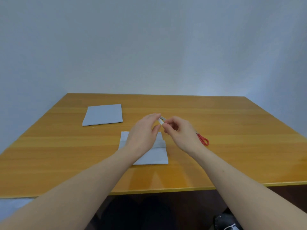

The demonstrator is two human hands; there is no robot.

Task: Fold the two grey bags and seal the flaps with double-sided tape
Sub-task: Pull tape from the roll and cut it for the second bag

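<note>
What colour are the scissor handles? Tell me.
Red; the scissors show in the head view, beside the right hand.

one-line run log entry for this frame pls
left hand: holds tape roll | right hand: pinches roll | near grey bag: flap folded | far grey bag: flat | scissors: on table

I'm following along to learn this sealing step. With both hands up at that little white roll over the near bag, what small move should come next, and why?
Probably pull a short strip free. The left hand and right hand both pinch the small white tape roll above the near grey bag, whose folded flap shows no tape yet. The red-handled scissors lie beside the right wrist, ready for cutting.
</note>
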